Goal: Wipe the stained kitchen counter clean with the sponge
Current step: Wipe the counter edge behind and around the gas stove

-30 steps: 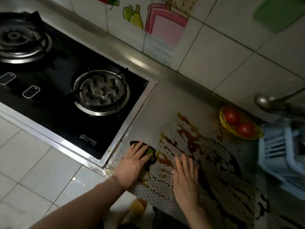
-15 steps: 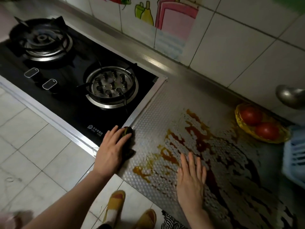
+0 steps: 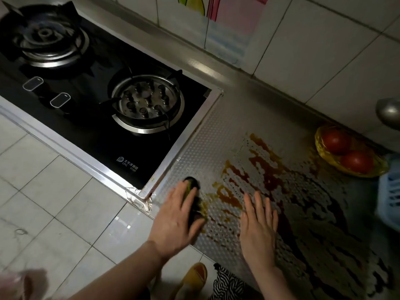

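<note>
The dimpled metal counter (image 3: 225,126) carries a wide brown and dark stain (image 3: 272,176) running from its middle toward the right front. My left hand (image 3: 177,215) presses a dark green sponge (image 3: 192,185) flat on the counter near the front left corner, at the stain's left edge. Most of the sponge is hidden under my fingers. My right hand (image 3: 259,221) lies flat with fingers spread on the stained surface, just right of the sponge, holding nothing.
A black gas hob (image 3: 91,109) with two burners borders the counter on the left. A yellow bowl (image 3: 324,156) with two tomatoes sits at the back right. A blue plastic basket (image 3: 389,191) stands at the right edge. The tiled wall runs behind.
My left hand has slid the sponge from the hob's edge back toward the front of the counter, onto the stain's left rim. My right hand stays flat in place.
</note>
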